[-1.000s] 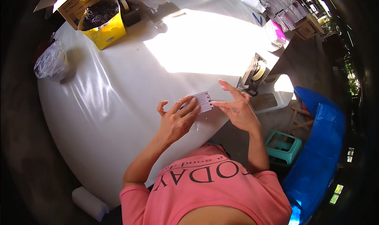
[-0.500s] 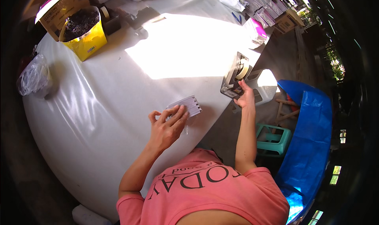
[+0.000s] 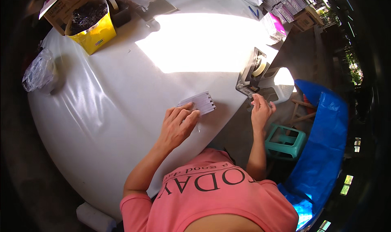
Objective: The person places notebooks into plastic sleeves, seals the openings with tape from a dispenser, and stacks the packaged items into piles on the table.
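My left hand (image 3: 179, 124) lies over a small flat stack of white strips (image 3: 203, 103) with dark marks along one end, its curled fingers holding the stack against the table. A thin clear piece shows just below those fingers. To the right, my right hand (image 3: 262, 112) is beside the near end of a black tape dispenser (image 3: 247, 78), over the table's edge. Its fingers are bent together in a pinch; what is between them is too small to make out. A pale tape roll (image 3: 260, 65) sits in the dispenser.
White sheeting covers the table (image 3: 122, 142). A yellow container (image 3: 95, 34) with dark contents is far left, near a plastic bag (image 3: 40, 73). Stacked packs (image 3: 281, 6) line the far right. Beyond the edge are a grey stool (image 3: 279, 87), a green stool (image 3: 287, 142) and blue tarpaulin (image 3: 321, 138).
My right hand has drawn back from the dispenser toward me, its fingers now bent together. The left hand stays on the stack with its fingers more curled. The whole view has shifted slightly.
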### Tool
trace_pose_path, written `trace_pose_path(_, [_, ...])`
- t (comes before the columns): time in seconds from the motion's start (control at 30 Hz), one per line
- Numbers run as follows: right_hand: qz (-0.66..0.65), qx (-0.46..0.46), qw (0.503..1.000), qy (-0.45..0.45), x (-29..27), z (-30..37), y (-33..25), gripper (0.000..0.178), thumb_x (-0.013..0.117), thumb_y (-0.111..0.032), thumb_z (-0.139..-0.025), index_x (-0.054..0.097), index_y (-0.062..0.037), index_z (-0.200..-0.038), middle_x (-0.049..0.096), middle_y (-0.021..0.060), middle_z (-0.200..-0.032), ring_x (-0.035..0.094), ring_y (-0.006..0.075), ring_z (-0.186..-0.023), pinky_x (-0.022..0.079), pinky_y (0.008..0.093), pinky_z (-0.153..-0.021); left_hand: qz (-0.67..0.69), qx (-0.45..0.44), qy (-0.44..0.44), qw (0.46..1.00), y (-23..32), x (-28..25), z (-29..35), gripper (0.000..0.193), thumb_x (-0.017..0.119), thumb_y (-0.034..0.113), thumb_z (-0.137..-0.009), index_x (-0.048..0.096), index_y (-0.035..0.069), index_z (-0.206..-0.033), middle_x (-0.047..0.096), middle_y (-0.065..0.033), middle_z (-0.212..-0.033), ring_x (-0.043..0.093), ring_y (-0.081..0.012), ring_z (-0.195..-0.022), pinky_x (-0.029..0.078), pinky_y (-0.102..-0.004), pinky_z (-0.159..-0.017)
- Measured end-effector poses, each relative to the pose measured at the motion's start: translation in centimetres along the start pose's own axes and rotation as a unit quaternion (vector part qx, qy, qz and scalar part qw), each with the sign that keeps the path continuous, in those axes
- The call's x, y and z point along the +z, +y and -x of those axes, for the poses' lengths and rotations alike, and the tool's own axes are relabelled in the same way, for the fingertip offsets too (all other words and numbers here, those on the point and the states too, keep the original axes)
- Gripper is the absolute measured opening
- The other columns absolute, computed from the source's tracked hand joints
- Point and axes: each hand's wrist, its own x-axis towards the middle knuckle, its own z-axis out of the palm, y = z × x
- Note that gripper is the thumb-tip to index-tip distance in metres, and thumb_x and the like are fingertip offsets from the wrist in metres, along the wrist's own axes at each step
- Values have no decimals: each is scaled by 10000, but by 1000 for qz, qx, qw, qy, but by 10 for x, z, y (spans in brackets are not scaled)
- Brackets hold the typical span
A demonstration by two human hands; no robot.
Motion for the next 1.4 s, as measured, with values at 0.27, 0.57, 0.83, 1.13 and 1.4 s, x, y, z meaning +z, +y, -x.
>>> trace_pose_path(0.27, [-567, 174, 723, -355, -16, 45, -130, 383, 578, -296, -909, 658, 24, -714, 505, 3, -511, 409, 48, -438, 305, 202, -413, 62, -47, 20, 997, -1, 3, -1, 390, 756, 87, -673, 564, 78, -1012, 638, -38, -959, 602, -170, -913, 413, -322, -779])
trace_pose_path(0.57, [-479, 263, 771, -327, 25, 76, -118, 399, 655, -324, -849, 647, 2, -619, 513, 22, -454, 433, 57, -368, 326, 222, -352, -31, -72, -91, 993, 6, -23, -17, 526, 794, 180, -609, 633, 251, -1105, 555, -38, -1174, 558, -197, -1039, 336, -335, -835])
trace_pose_path(0.83, [-370, 21, 822, -433, 78, 97, -84, 281, 721, -284, -779, 651, -40, -659, 516, -13, -494, 524, 83, -473, 417, 248, -435, -127, -100, -190, 968, 15, 4, -44, 496, 739, 346, -626, 546, 179, -1052, 567, -59, -1076, 569, -235, -904, 344, -360, -777])
trace_pose_path(1.13, [-828, 170, 377, -378, 64, 59, -104, 874, 840, -233, -618, 379, -125, -1352, 481, 23, -1291, 442, 169, -1204, 389, 341, -977, 261, -209, -45, 941, -19, -20, 10, 923, 793, 318, -658, 280, 153, -1407, 545, -56, -1210, 433, -238, -1242, 208, -450, -1003])
trace_pose_path(1.4, [-496, -97, 787, -354, 61, 28, -89, 1021, 896, -191, -501, 329, -94, -1345, 380, 109, -1359, 350, 249, -1300, 303, 331, -1049, 152, -255, -13, 955, -9, 26, 57, 955, 785, 243, -691, 197, 29, -1413, 296, -167, -1438, 354, -318, -1288, 293, -454, -1015])
